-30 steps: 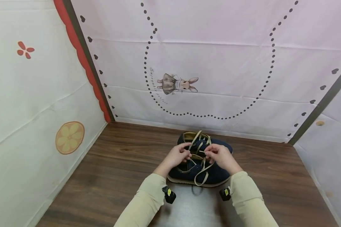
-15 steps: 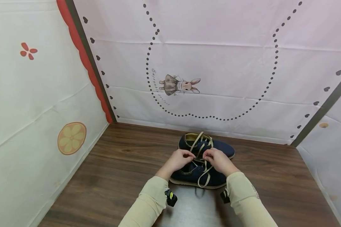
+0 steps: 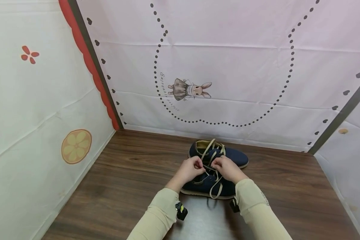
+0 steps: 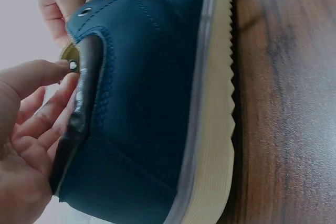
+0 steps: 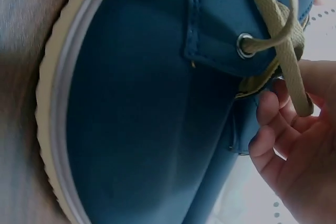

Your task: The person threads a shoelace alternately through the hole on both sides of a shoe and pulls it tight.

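Note:
Two navy shoes with beige laces and pale soles lie side by side, toes to the right. Over the near shoe point(image 3: 228, 190), my left hand point(image 3: 192, 169) pinches a shoelace at the eyelets by the opening; the left wrist view shows thumb and forefinger meeting at an eyelet point(image 4: 73, 66). My right hand point(image 3: 228, 169) pinches the lace a little to the right, with a short stretch of it running between the hands. A loose lace end point(image 5: 296, 85) hangs in front of the right fingers, partly covering the grip. Another lace loop point(image 3: 219, 190) droops down the near shoe's side.
The far shoe point(image 3: 236, 156) stands close behind, its lace point(image 3: 208, 148) threaded and loose. Both shoes rest on a dark wooden table point(image 3: 132, 173). A printed white cloth point(image 3: 243, 73) walls off the back, with more cloth at the left and right sides.
Both hands have come lower, from between the two shoes to over the near shoe's eyelets. The right hand has shifted slightly left, closer to the left hand.

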`<state>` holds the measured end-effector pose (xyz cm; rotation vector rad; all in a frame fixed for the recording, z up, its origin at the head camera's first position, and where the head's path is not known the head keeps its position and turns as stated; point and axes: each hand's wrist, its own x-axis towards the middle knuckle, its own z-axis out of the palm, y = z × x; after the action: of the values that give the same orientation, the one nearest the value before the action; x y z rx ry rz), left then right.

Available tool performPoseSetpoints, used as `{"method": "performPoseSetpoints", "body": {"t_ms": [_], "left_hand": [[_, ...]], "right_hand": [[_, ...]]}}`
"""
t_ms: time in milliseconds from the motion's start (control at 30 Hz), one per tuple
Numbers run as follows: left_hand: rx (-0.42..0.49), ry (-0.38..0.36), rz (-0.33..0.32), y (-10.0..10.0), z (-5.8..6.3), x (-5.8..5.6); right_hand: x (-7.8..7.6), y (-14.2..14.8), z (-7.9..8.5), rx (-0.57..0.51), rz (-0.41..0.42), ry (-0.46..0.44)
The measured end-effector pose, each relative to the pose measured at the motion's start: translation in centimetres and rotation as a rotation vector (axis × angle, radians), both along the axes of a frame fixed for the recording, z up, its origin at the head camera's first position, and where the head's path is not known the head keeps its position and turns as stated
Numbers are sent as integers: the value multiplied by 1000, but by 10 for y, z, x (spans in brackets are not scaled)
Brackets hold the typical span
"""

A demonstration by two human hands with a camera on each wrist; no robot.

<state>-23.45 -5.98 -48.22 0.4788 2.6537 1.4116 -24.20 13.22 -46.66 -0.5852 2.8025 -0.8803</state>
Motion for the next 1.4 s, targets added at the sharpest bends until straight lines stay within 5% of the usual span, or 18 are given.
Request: {"method": "performPoseSetpoints", "body": {"t_ms": [133, 267, 433, 567, 767, 933, 1067, 1200, 1400], "left_hand": [[-203, 26, 27, 11, -1, 3], [-414, 46, 90, 22, -2, 6], [-457, 54, 126, 27, -5, 6], [-230, -9, 93, 19, -7, 3], [401, -188, 22, -1, -5, -3], [947, -337, 121, -19, -3, -4], [1354, -386, 176, -37, -13, -7], [1511, -368, 218, -55, -12, -8], [1449, -323, 232, -72, -5, -11]], "right_hand": [[0, 4, -4, -65, -81, -98], [1, 9, -7, -161, -75, -154], [9, 22, -9, -312, -19, -223], [18, 39, -16, -338, 27, -260], [28, 55, -30, -179, 88, -263], [31, 51, -41, -37, 38, -142], [34, 42, -45, 34, -44, -88], [36, 38, -45, 40, -72, -72], [37, 38, -45, 62, -85, -78]]}}
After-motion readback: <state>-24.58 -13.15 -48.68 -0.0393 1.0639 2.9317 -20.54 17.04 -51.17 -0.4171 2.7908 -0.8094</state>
